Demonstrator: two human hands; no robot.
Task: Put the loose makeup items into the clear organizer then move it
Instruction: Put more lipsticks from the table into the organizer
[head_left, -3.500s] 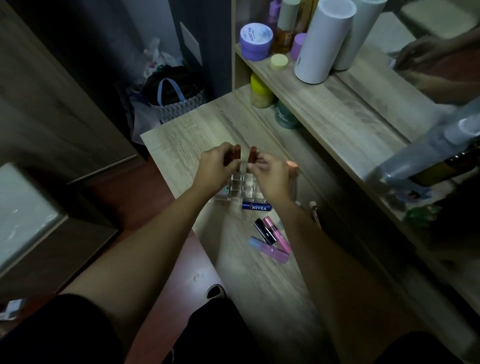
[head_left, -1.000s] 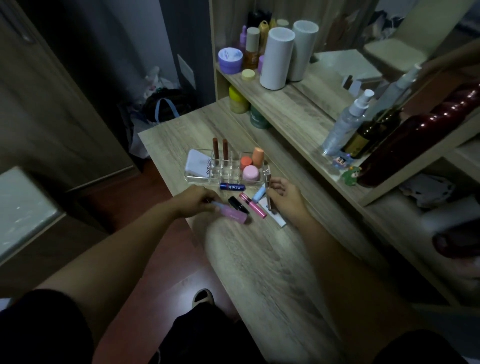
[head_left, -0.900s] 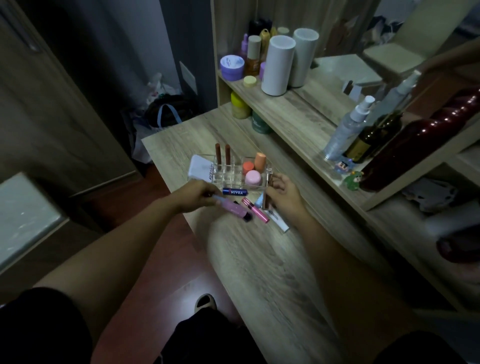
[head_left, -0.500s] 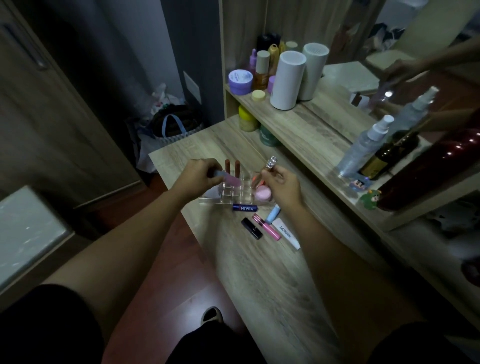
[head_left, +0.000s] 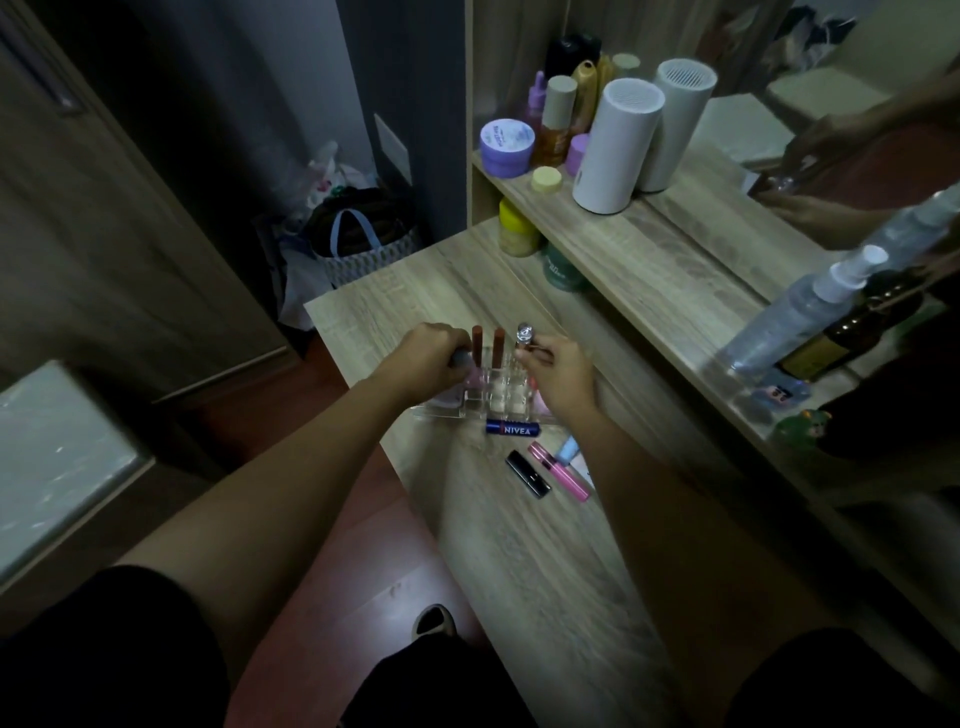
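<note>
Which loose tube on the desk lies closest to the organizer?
The blue Nivea stick, lying on its side right against the clear organizer front wall. The black tube and pink tube lie farther toward the person.

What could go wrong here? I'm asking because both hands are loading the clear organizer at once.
1. The clear organizer sits near the table's left edge; a push from the left hand might slide it off.
2. The right hand, lowering the silver-capped tube, could knock over the two upright brown lipsticks beside it.
3. The Nivea stick lies loose and may roll.
</note>
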